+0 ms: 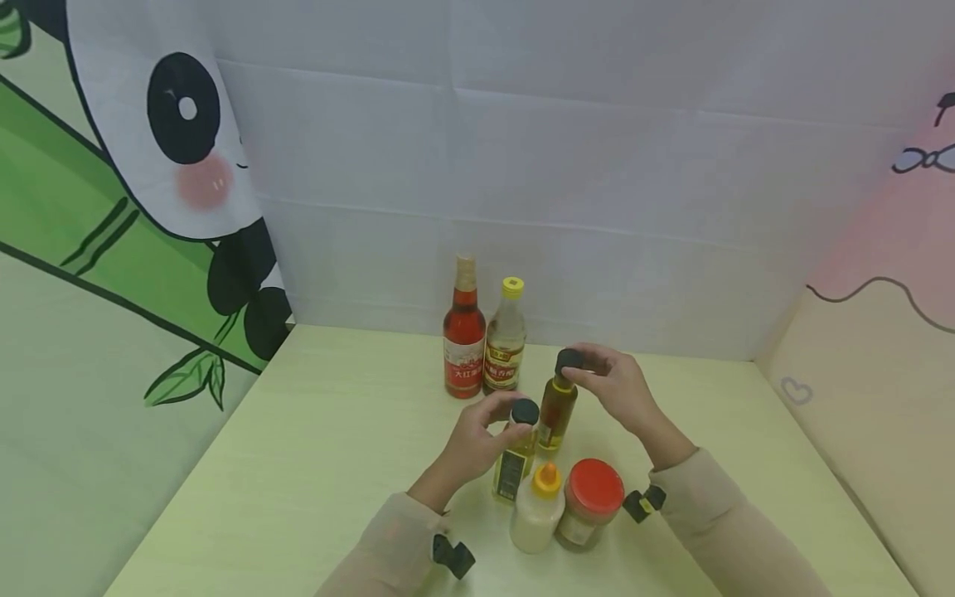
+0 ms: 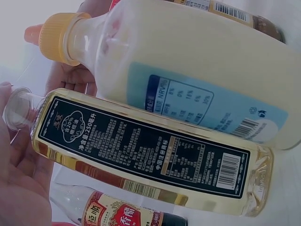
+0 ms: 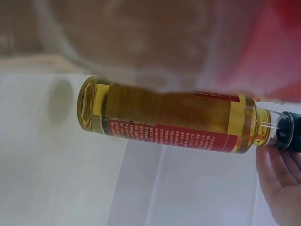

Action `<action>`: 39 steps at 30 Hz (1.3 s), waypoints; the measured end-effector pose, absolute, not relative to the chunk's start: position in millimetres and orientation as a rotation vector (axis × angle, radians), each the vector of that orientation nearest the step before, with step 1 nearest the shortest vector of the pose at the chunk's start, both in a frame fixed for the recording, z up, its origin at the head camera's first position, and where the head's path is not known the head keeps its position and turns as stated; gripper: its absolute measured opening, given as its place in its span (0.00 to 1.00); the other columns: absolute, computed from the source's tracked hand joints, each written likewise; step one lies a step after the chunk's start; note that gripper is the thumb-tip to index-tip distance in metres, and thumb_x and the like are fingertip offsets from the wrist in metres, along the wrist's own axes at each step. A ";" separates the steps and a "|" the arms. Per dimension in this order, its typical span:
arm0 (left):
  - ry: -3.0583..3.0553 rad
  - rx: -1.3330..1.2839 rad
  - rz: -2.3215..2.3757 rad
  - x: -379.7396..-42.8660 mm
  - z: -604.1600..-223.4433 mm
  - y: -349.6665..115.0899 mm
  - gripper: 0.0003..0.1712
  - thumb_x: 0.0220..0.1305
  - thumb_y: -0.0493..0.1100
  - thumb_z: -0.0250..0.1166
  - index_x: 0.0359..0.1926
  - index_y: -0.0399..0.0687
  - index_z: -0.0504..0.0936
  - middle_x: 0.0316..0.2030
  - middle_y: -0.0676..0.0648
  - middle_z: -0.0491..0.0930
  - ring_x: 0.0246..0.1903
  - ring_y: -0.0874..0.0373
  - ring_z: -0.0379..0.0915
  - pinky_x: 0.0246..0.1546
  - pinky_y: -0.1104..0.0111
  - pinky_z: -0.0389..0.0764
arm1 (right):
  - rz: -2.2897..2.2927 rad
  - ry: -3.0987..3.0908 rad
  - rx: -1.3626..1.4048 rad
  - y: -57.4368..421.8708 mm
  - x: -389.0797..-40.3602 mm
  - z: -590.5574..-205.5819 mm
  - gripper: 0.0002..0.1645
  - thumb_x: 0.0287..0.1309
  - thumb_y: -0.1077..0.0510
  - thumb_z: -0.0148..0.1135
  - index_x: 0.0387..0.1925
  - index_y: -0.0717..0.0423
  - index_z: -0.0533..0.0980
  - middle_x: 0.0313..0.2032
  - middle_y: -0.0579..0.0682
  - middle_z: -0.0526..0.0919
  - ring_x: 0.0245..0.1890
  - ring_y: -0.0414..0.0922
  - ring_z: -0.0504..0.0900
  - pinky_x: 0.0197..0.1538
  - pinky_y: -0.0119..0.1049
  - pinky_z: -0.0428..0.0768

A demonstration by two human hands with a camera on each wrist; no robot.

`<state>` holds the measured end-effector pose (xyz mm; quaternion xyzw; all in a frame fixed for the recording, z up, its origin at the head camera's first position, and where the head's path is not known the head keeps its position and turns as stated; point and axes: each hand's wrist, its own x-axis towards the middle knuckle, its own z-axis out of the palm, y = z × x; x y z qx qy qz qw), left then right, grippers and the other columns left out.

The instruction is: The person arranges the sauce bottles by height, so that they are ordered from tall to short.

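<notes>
My left hand (image 1: 475, 438) holds a square, clear oil bottle (image 1: 511, 474) by its neck, just below the black cap. The left wrist view shows its dark label (image 2: 141, 146) and pale yellow contents, with fingers behind the neck. My right hand (image 1: 618, 388) grips the black cap (image 1: 569, 359) of a round, amber oil bottle (image 1: 555, 410), which tilts slightly. A red label (image 3: 174, 137) shows on this bottle in the right wrist view. Close to the left hand's bottle stands a white squeeze bottle (image 1: 534, 522) with a yellow cap, beside a red-lidded jar (image 1: 594, 489).
Toward the back of the pale table (image 1: 321, 448) stand a red bottle (image 1: 464, 340) and a yellow-capped vinegar bottle (image 1: 506, 340), side by side. A white cloth wall (image 1: 567, 166) rises behind the table, and a printed side wall (image 1: 880, 365) borders the right.
</notes>
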<state>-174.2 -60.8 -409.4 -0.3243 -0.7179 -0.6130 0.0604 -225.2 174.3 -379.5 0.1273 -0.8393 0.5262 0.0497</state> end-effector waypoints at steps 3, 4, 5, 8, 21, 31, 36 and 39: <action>-2.173 -0.981 -1.856 -181.6 -419.9 -59.8 0.18 0.62 0.32 0.65 0.52 0.28 0.75 0.47 0.34 0.80 0.50 0.40 0.76 0.53 0.47 0.74 | 1.608 -2.548 0.390 173.7 -228.9 -380.2 0.28 0.58 0.54 0.70 0.57 0.62 0.76 0.48 0.57 0.83 0.51 0.54 0.80 0.54 0.51 0.77; -2.171 -0.981 -1.857 -184.4 -424.2 -59.5 0.19 0.62 0.32 0.65 0.52 0.28 0.75 0.47 0.34 0.80 0.49 0.40 0.76 0.53 0.47 0.74 | 1.605 -2.547 0.390 173.5 -230.1 -380.4 0.28 0.58 0.54 0.70 0.57 0.62 0.75 0.48 0.57 0.83 0.51 0.54 0.80 0.54 0.51 0.77; -2.171 -0.979 -1.858 -187.3 -428.6 -59.2 0.19 0.62 0.31 0.65 0.53 0.28 0.75 0.47 0.34 0.80 0.50 0.40 0.76 0.53 0.47 0.74 | 1.598 -2.547 0.391 173.3 -231.4 -380.7 0.28 0.58 0.53 0.70 0.57 0.62 0.75 0.48 0.57 0.83 0.51 0.54 0.80 0.54 0.51 0.77; -2.173 -0.973 -1.862 -195.1 -440.2 -58.5 0.19 0.62 0.32 0.65 0.53 0.30 0.75 0.47 0.35 0.80 0.50 0.41 0.76 0.53 0.48 0.75 | 1.580 -2.550 0.390 172.7 -235.6 -381.8 0.29 0.59 0.53 0.70 0.58 0.62 0.75 0.49 0.57 0.83 0.52 0.54 0.80 0.55 0.51 0.76; -2.173 -0.972 -1.857 -199.3 -449.2 -57.6 0.20 0.64 0.36 0.65 0.56 0.35 0.75 0.49 0.40 0.81 0.53 0.46 0.76 0.54 0.57 0.76 | 1.588 -2.560 0.397 173.8 -257.6 -382.9 0.29 0.60 0.54 0.69 0.59 0.64 0.74 0.50 0.59 0.81 0.52 0.55 0.79 0.56 0.51 0.75; -2.162 -0.992 -1.844 -198.8 -448.0 -59.2 0.19 0.66 0.39 0.64 0.55 0.37 0.76 0.49 0.42 0.81 0.52 0.49 0.77 0.54 0.59 0.76 | 1.590 -2.571 0.386 176.2 -264.2 -379.3 0.30 0.61 0.53 0.68 0.60 0.64 0.73 0.51 0.60 0.81 0.54 0.56 0.78 0.58 0.52 0.73; -2.165 -0.993 -1.832 -197.7 -444.7 -60.2 0.20 0.66 0.41 0.65 0.55 0.36 0.76 0.48 0.42 0.81 0.50 0.50 0.77 0.53 0.55 0.76 | 1.592 -2.571 0.380 176.5 -263.7 -375.4 0.30 0.60 0.53 0.68 0.60 0.64 0.73 0.51 0.60 0.81 0.53 0.56 0.79 0.58 0.51 0.73; -2.165 -0.992 -1.833 -197.0 -443.3 -60.3 0.20 0.66 0.42 0.65 0.55 0.36 0.76 0.48 0.42 0.81 0.49 0.50 0.78 0.53 0.56 0.76 | 1.596 -2.573 0.377 177.0 -263.7 -373.5 0.31 0.61 0.53 0.68 0.60 0.65 0.73 0.52 0.61 0.81 0.53 0.56 0.79 0.58 0.51 0.74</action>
